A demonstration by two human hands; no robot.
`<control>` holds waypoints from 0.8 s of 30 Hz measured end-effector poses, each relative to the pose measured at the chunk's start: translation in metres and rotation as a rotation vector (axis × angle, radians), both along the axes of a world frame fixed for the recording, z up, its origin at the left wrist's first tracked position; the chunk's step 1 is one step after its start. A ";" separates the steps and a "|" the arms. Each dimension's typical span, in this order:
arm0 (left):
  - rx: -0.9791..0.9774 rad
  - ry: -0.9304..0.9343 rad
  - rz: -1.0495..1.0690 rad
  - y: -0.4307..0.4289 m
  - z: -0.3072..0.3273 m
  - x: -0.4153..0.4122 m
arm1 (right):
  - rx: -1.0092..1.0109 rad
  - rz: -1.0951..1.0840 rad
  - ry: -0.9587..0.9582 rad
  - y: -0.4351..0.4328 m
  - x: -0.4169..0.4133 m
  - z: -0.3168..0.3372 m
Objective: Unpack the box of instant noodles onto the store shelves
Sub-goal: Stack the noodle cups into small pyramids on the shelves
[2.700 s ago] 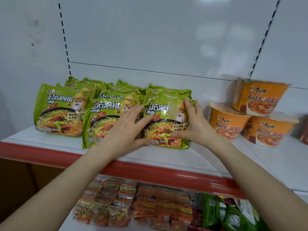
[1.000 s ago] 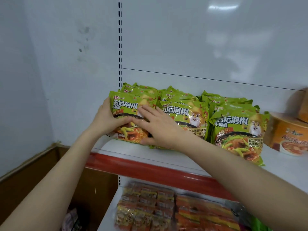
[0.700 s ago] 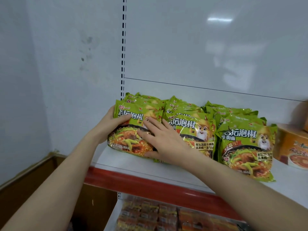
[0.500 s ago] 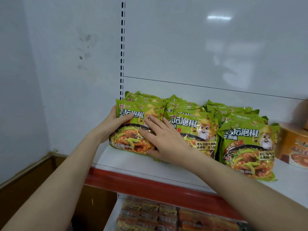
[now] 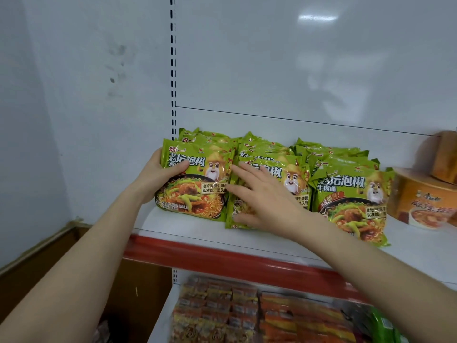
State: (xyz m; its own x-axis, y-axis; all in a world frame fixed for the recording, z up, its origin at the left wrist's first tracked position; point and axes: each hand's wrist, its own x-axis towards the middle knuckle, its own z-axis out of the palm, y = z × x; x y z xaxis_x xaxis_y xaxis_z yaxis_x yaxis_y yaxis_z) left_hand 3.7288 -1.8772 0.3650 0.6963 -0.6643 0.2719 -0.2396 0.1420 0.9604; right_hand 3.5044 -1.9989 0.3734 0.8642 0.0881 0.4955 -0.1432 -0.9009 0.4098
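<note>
Three rows of green instant noodle packs stand on the white shelf [image 5: 188,231] with its red front edge. My left hand [image 5: 158,178] grips the left side of the front pack of the left row [image 5: 197,191], thumb across its face. Flat against the front pack of the middle row [image 5: 294,177] lies my right hand [image 5: 259,199], fingers straight and spread. The right row [image 5: 351,194] stands untouched beside it.
Orange noodle bowls [image 5: 425,201] are stacked at the shelf's right end. A lower shelf holds orange and red packets [image 5: 247,313] and something green [image 5: 385,325] at the right. A brown cardboard box [image 5: 61,263] sits low on the left, against the white wall.
My right hand slid from the left pack onto the middle row's front pack. My left hand stays on the left pack's edge. The view has shifted left since the earliest frame.
</note>
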 end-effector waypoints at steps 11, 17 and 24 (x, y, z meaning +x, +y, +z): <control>-0.019 0.005 0.034 0.001 -0.002 -0.002 | 0.026 -0.094 0.054 -0.023 -0.012 -0.014; 0.026 -0.138 0.242 0.002 -0.002 -0.010 | 0.143 -0.081 0.046 -0.021 -0.013 -0.015; 0.002 -1.100 0.522 0.003 -0.001 -0.067 | 0.255 -0.022 0.036 -0.030 -0.017 -0.016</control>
